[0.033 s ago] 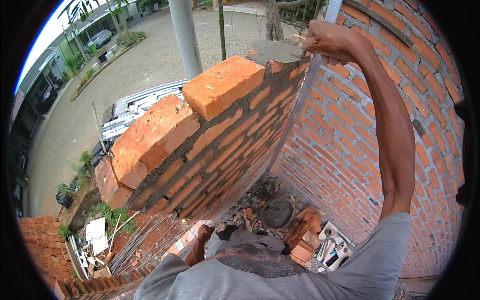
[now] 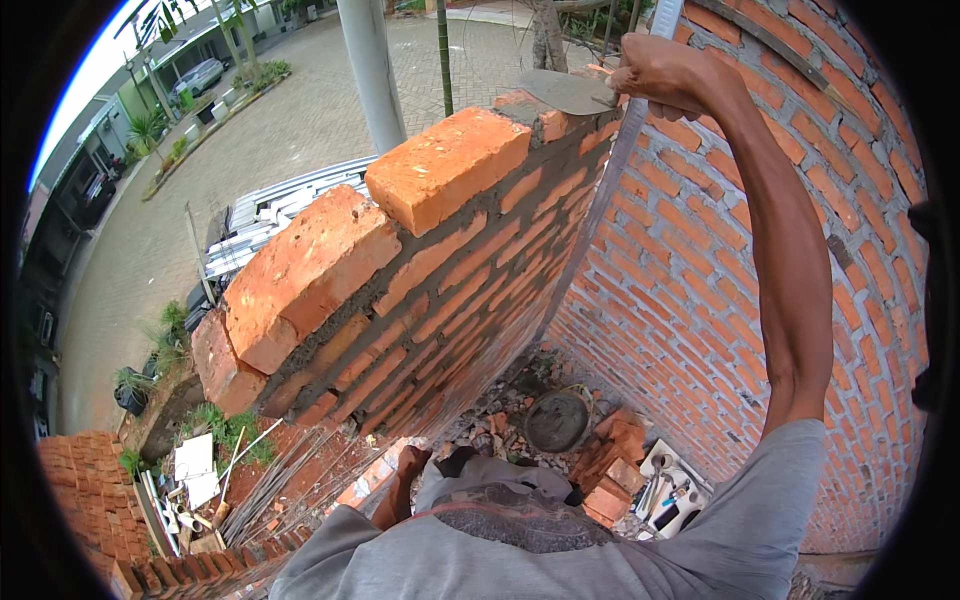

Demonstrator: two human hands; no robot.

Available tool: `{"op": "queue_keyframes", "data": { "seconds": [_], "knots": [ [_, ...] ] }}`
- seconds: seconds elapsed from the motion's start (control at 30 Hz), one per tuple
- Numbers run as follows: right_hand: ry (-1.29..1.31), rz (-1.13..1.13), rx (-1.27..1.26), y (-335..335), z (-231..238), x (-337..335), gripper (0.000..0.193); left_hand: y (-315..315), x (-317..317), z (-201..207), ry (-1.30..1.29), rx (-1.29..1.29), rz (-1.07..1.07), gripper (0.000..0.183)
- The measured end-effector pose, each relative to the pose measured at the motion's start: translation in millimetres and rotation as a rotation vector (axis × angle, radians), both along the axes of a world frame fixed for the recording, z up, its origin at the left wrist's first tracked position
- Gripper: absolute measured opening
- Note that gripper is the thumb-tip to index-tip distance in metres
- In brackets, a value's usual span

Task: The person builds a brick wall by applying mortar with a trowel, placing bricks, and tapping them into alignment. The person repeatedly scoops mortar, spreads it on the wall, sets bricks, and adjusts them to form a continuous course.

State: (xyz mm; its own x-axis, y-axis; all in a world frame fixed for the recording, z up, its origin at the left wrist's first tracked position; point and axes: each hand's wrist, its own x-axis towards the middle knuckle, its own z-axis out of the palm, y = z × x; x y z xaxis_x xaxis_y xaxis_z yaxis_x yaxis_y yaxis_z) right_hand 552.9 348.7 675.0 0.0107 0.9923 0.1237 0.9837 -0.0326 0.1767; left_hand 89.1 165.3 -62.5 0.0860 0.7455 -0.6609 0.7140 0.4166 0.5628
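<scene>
My right hand (image 2: 668,78), at the end of an outstretched arm, is closed round the handle of a trowel (image 2: 566,92). The trowel's flat grey blade lies over the top of the brick wall (image 2: 470,265), at its far end by the corner. Two loose-looking orange bricks sit on the wall's top: one brick (image 2: 448,168) nearer the trowel, another brick (image 2: 310,272) further left. Beyond it, a smaller brick piece (image 2: 226,365) tilts at the wall's left end. Low beside my body, my left hand (image 2: 412,461) is curled closed; whatever it may hold is hidden.
A pale straight upright (image 2: 632,130) runs down the corner beside my right hand. A second brick wall (image 2: 720,290) rises on the right. Far below are a mortar bucket (image 2: 557,420), piled bricks (image 2: 612,490) and a tool tray (image 2: 672,492). A grey pole (image 2: 372,75) stands behind the wall.
The trowel blade has shifted slightly right and away along the wall top, showing more of the brick beside it. My right hand moved a little with it; the left stays put.
</scene>
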Motion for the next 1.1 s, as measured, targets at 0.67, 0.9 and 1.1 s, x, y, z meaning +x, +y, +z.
{"op": "queue_keyframes", "data": {
  "seconds": [0.67, 0.9, 1.1],
  "knots": [
    [1.248, 0.204, 0.558, -63.2, -402.8, -50.0, 0.046, -2.1, -9.8, 11.9, 0.087, 0.199, -0.221, 0.051],
    [0.975, -0.268, 0.004, -186.1, -568.9, -15.0, 0.039, -10.2, -17.6, 50.2, 0.063, 0.167, -0.308, 0.056],
    [0.947, -0.877, -0.475, -318.6, -799.5, 15.9, 0.023, -94.3, -102.9, 38.7, 0.254, 0.159, -0.639, 0.049]
  ]
}}
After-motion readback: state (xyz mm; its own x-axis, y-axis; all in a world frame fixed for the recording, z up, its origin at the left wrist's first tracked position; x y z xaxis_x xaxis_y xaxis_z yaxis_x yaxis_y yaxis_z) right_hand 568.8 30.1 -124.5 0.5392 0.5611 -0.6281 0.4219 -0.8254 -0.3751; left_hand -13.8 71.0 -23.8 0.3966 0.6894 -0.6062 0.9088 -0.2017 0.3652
